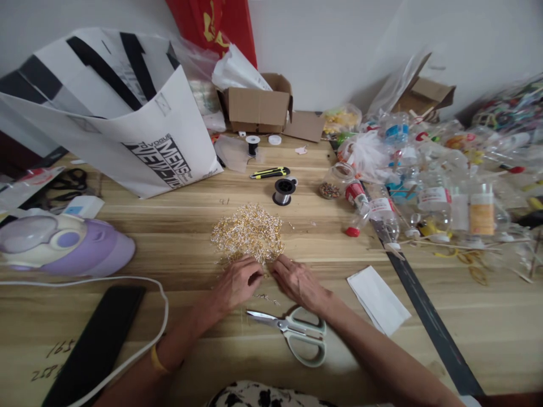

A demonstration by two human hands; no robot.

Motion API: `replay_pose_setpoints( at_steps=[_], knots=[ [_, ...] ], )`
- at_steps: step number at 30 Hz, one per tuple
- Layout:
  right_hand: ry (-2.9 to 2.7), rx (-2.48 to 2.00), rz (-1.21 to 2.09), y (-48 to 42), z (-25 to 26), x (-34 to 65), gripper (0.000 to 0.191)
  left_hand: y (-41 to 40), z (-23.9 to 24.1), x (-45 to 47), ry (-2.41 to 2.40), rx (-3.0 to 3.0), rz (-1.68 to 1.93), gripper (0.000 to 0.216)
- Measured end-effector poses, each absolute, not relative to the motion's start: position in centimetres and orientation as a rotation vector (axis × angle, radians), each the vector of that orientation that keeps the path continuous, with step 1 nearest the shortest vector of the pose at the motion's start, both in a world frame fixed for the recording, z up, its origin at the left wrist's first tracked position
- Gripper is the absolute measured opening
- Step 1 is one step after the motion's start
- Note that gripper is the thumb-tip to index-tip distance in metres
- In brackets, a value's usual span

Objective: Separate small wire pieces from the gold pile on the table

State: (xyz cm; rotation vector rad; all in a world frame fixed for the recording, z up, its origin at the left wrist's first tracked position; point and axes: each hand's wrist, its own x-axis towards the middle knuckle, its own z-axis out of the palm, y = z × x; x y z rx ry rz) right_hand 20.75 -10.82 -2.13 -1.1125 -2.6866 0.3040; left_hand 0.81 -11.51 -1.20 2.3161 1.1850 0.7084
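Observation:
A pile of small gold and silver beaded pieces (249, 233) lies on the wooden table (178, 237). My left hand (237, 282) rests at the pile's near edge, fingers curled in a pinch on something too small to name. My right hand (297, 281) lies beside it, its fingers bent toward the same spot and touching the pile's edge. A few loose pieces (265, 297) lie just below my hands. Scissors (297, 330) with pale green handles lie shut between my forearms.
A large white shopping bag (114, 107) stands at back left, a purple device (63, 243) and black phone (95, 345) at left. Wire spools (284, 191), a utility knife (270, 173), a cardboard box (258, 104) sit behind. Plastic bottles (428, 192) crowd the right; folded white paper (377, 299) lies nearby.

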Motion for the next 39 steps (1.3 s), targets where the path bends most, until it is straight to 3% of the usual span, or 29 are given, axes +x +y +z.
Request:
replay_pose_setpoints(
  at_steps=[27, 39],
  knots=[
    [-2.570, -0.995, 0.556, -10.3, -2.1, 21.1, 0.012, -11.4, -0.1, 1.3, 1.172, 1.839, 0.752, 0.016],
    [-2.292, -0.936, 0.936, -9.9, -1.9, 21.5, 0.010, -11.3, 0.4, 1.0, 1.105, 1.611, 0.806, 0.012]
  ],
)
